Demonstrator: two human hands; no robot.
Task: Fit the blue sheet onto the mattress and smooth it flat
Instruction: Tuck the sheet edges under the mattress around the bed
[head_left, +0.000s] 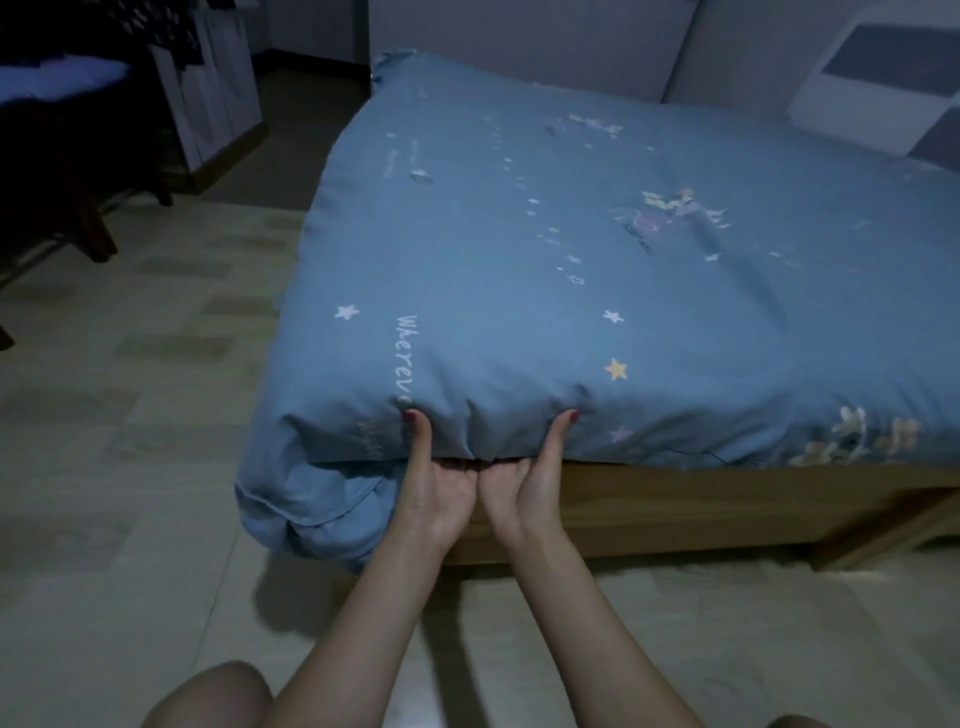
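Note:
The blue sheet (519, 249), printed with stars and lettering, covers the top of the mattress and wraps over its near edge. Both hands grip that near edge side by side. My left hand (439, 483) has its thumb pressed up against the sheeted side, its fingers hidden beneath the mattress. My right hand (524, 480) holds the same way just to its right. Loose sheet bunches and hangs at the near left corner (306, 499). The mattress itself is hidden under the fabric.
The wooden bed frame (701, 504) runs to the right below the mattress. Pale tiled floor (119, 441) lies to the left and in front. A dark chair and a white cabinet (208, 93) stand at the far left; a white pillow (878, 88) sits at the far right.

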